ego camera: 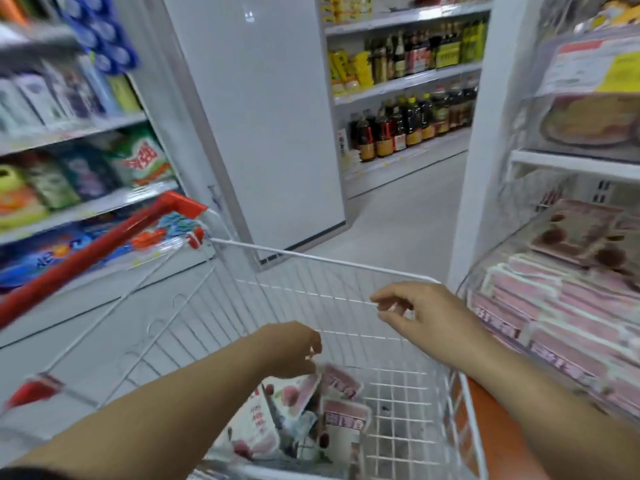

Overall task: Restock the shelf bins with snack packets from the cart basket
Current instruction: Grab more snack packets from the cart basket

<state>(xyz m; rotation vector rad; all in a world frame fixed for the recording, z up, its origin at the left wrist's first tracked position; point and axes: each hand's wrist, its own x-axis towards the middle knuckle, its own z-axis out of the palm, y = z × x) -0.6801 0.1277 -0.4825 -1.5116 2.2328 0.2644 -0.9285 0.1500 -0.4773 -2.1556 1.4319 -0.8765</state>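
Left hand (294, 351) is down in the cart basket (346, 263), fingers curled onto the top snack packet (294, 393) (can't tell if gripped), right hand (415, 313) hovers loose and empty near the shelf bin (465, 289), probably ready to take 1.

A white wire cart basket (311, 258) stands in the aisle, most of its mesh floor bare. A loose heap of pink-and-white snack packets (311, 407) printed with dark red round shapes lies jumbled in its near left part, some tipped on edge. Just to its right, a clear plastic shelf bin (485, 263) holds flat stacked pink packets (554, 306), nearly full.
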